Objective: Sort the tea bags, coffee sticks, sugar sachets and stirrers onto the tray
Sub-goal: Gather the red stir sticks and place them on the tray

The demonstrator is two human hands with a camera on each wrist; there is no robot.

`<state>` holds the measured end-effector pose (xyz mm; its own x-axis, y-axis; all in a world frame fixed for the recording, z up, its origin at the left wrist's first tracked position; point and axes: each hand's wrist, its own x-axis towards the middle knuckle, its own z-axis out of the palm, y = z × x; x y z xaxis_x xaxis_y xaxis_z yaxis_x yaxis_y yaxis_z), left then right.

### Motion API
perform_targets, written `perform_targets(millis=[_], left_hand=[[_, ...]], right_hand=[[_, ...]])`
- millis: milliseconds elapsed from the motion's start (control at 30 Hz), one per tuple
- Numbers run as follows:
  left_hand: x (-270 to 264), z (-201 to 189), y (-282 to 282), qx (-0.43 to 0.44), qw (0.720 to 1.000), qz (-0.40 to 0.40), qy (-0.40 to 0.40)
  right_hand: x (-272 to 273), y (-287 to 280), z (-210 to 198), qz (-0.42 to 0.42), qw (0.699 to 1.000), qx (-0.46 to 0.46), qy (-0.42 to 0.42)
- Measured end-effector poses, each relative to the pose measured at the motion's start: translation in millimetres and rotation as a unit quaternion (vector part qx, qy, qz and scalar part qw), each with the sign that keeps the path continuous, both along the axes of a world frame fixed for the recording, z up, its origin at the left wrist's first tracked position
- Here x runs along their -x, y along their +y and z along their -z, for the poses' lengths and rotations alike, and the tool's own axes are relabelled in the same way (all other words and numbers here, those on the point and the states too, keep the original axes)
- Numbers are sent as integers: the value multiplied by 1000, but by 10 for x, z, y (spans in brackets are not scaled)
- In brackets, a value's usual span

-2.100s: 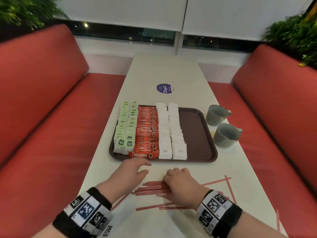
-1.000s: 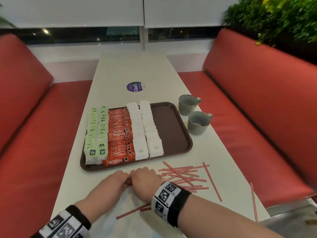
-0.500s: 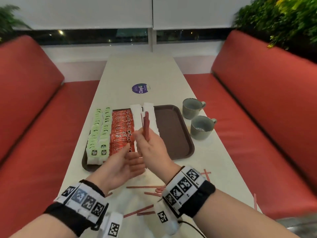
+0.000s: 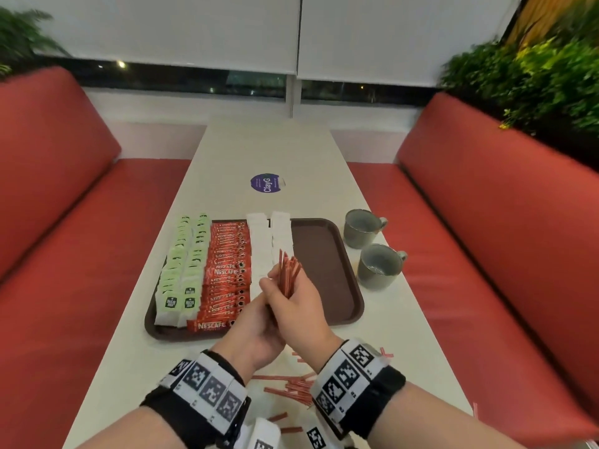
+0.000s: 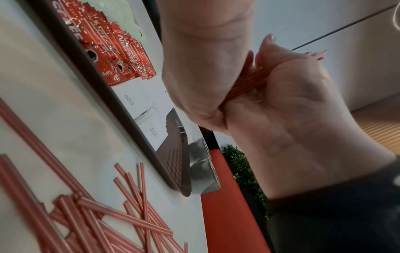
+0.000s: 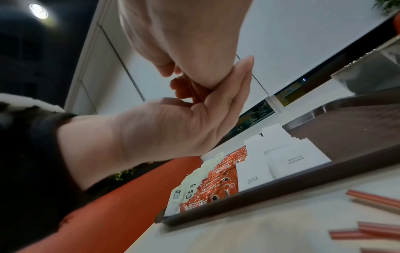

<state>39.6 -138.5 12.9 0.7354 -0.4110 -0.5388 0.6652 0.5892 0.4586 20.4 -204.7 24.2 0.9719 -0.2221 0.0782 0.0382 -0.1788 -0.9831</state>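
The right hand (image 4: 299,311) was wrapped around a bundle of thin red plastic stirrers (image 4: 287,275), held upright above the near edge of the brown rectangular plastic tray (image 4: 324,264). The left hand (image 4: 256,328) lay against the bundle's lower end, palm towards it; how far its fingers curled I could not tell, though it looked to be squaring the sticks. On the tray, green-and-white tea bags (image 4: 181,270), red coffee sticks (image 4: 227,270) and white sugar sachets (image 4: 262,247) already stood in neat columns, leaving the right-hand part bare. More loose red stirrers (image 4: 291,385) lay scattered on the white table (image 4: 278,147) near the wrists. Two grey ceramic cups (image 4: 377,265) stood just beside the tray's right edge. The stirrer step appeared to be in hand, the last of the four. Next the bundle probably needed laying flat into the bare section, parallel with the columns, before the remaining sticks were gathered.
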Motion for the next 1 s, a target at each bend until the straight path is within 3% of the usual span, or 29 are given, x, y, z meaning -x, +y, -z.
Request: perform_targets(millis=[133,233,333,467,633,800,1000], left_hand=[[-8,9,5,-12,1000,-5,-10],[-56,21,40,-27,999,19,-7],[-117,40,139,-108,992,50,-36],[-199,67,514,-212,972,57,-78],[-188,137,1126,-249,964,-4,-95],[-161,185,1479,-288,955,-33,-65],[-123,275,1632,-301,953,-34,-31]], right_hand=[[-51,37,33,23,999,-19,-12],[-66,97,33,15,1000,22,-7],[-225,23,21,18,999,29,14],[-794,-346,197,61,985,51,151],[-1588,-808,445,36,912,162,376],[-2018,-1038,547,26,876,318,361],[-2287,-1008,556,-14,772,474,423]])
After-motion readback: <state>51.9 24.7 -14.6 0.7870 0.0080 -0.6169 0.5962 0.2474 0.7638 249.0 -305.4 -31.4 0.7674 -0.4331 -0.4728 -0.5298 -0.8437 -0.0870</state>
